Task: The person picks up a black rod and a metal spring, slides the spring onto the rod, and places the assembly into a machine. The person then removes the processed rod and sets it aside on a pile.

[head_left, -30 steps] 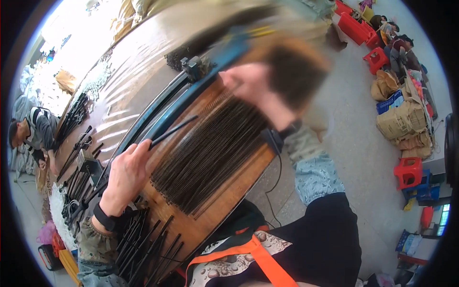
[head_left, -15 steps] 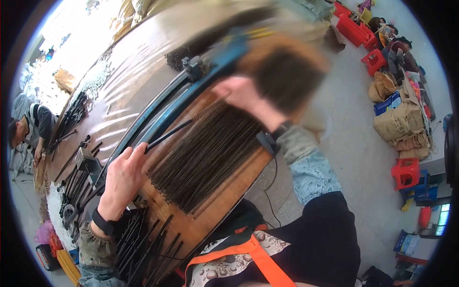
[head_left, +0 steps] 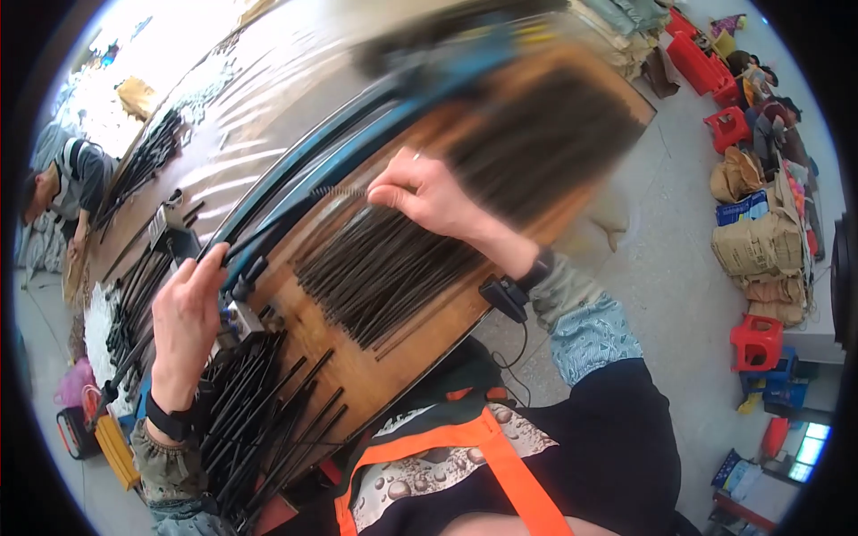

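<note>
While the right hand (head_left: 420, 192) rests on the far end of the fanned bundle of dark rods (head_left: 384, 268), its fingers are curled and pinched together on what seems to be the tip of one thin rod; the picture is blurred there, so I cannot tell if it really grips it. The bundle lies on the wooden board (head_left: 402, 357) in the middle of the bench (head_left: 268, 98), and its long axis runs from near left to far right, the same direction as the board. The rods lie directly under this hand and spread from it toward the person, so the right hand is clearly the nearer one to them.

The left hand (head_left: 186, 326) is at the near left, loosely open with fingers stretched. It lies over a small metal fixture (head_left: 237, 317), and its fingertips touch a black rod (head_left: 241, 246) that points up toward the blue curved rail (head_left: 322, 170); a firm grip is not visible. Just beside its wrist, a second pile of black rods (head_left: 259, 420) lies at the near edge.

On the bench, long and covered with shiny film, more dark rods lie at the far left, where another person (head_left: 67, 192) bends over it. On the grey floor at right stand red plastic stools (head_left: 755, 339) and brown sacks (head_left: 760, 246).
</note>
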Action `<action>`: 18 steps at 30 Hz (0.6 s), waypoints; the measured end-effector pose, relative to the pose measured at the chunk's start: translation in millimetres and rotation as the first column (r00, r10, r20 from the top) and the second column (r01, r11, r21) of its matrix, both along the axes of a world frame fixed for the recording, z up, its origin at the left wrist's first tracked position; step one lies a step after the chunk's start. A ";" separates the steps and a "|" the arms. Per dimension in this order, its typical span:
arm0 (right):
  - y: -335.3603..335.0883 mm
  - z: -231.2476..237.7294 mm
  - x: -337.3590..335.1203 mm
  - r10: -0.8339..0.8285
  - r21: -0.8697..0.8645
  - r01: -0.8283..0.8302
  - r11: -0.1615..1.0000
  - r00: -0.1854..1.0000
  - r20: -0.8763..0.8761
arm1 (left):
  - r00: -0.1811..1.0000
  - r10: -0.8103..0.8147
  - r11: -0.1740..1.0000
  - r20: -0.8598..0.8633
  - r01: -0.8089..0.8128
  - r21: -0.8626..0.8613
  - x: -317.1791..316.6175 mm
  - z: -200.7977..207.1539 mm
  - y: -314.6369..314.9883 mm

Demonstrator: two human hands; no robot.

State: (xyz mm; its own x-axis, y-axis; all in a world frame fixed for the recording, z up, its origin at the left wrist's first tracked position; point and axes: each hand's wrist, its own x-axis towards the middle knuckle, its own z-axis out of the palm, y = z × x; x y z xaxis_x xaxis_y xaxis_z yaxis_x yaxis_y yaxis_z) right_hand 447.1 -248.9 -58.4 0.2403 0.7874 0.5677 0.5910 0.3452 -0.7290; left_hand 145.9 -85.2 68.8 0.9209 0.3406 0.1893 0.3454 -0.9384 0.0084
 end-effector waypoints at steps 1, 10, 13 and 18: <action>2.7 5.4 -9.3 -0.049 0.069 0.047 0.997 0.998 0.040 | 1.000 0.020 0.999 0.024 -0.019 -0.033 -4.4 3.3 -1.7; 23.8 25.1 -80.2 0.144 -0.154 -0.163 0.975 0.982 -0.125 | 0.995 -0.013 1.000 -0.095 0.013 -0.004 -42.5 13.0 -23.5; 34.6 19.7 -85.4 -0.044 0.298 -0.061 0.953 0.942 0.332 | 1.000 -0.009 0.999 0.014 0.009 0.046 -53.1 14.7 -27.2; 37.2 14.7 -82.5 -0.210 0.242 0.119 0.963 0.893 0.397 | 0.995 0.061 0.998 0.077 -0.060 -0.007 -63.5 0.3 -12.7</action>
State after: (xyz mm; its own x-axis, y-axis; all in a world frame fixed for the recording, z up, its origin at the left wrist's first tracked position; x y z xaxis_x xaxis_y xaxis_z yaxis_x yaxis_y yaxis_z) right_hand 364.6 -211.7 -43.7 0.0624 0.6122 0.7882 0.8849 0.3313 -0.3274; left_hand 82.4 -97.9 69.2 0.8813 0.3964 0.2572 0.3997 -0.9157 0.0416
